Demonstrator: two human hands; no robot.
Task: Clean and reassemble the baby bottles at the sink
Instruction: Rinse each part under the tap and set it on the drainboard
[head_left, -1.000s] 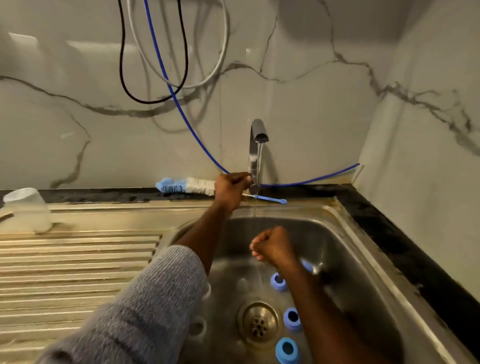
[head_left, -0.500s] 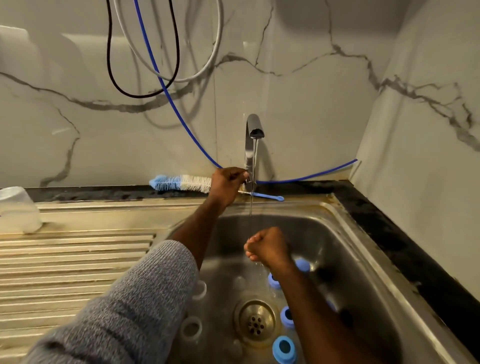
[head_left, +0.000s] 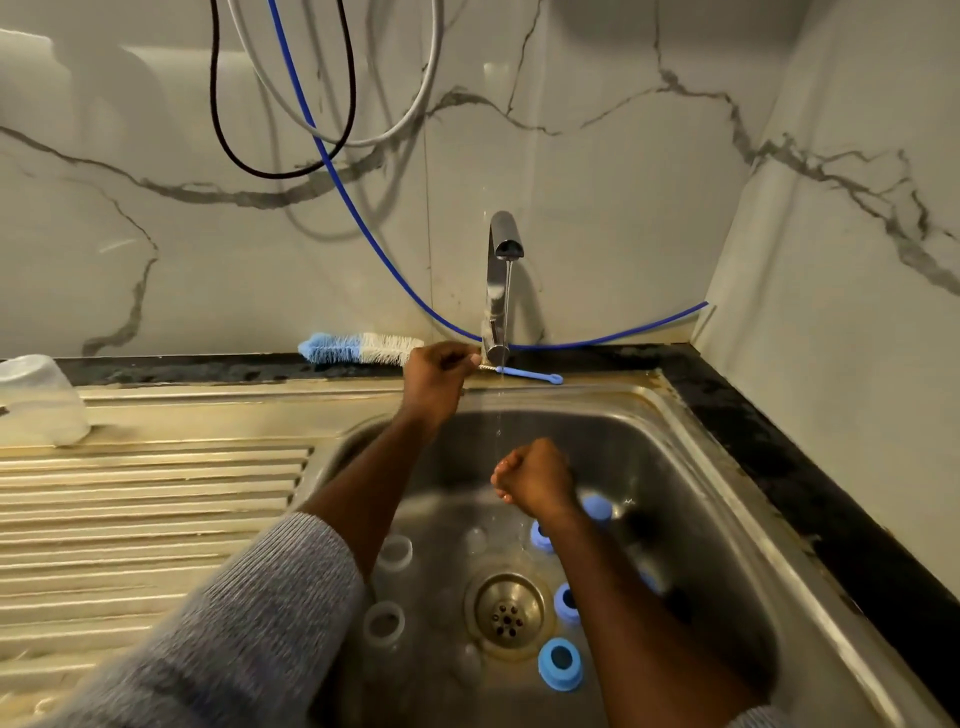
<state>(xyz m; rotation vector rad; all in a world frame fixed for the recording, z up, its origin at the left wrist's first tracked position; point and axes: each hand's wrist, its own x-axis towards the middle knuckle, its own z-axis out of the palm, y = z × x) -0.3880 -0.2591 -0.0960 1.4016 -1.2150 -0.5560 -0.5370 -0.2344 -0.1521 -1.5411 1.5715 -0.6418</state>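
Rinsing hand: the right hand (head_left: 535, 480) is curled into a loose fist low in the stainless steel sink basin (head_left: 691, 499), right under the thin stream of water (head_left: 506, 312); whether anything lies inside the fist cannot be told.
Left hand: the left hand (head_left: 436, 376) reaches to the back rim of the sink, its fingers curled at the base of the chrome tap (head_left: 501, 280); it seems to grip the tap's small lever, but the fingers hide what they hold.
Bottle rings: several blue plastic screw collars (head_left: 560, 664) lie on the basin floor to the right of the round metal drain strainer (head_left: 506, 610), one nearest the camera, others farther back and partly behind the right forearm.
Bottles: clear baby bottles with round open mouths (head_left: 384, 623) lie left of the drain, close to the left forearm.
Brushes: a long bottle brush with blue and white bristles (head_left: 358, 348) lies on the dark counter ledge behind the sink, just left of the left hand; a small thin blue nipple brush (head_left: 530, 375) lies on the rim just right of it.
Drainboard: a translucent plastic cup (head_left: 39, 402) stands upside down at the far left of the ribbed steel drainboard (head_left: 156, 499).
Wall: a blue hose (head_left: 363, 218), a black cable (head_left: 215, 104) and a white hose (head_left: 415, 104) hang against the marble-patterned wall.
Clothing: a grey knitted sleeve (head_left: 249, 623) covers the left arm up to the forearm.
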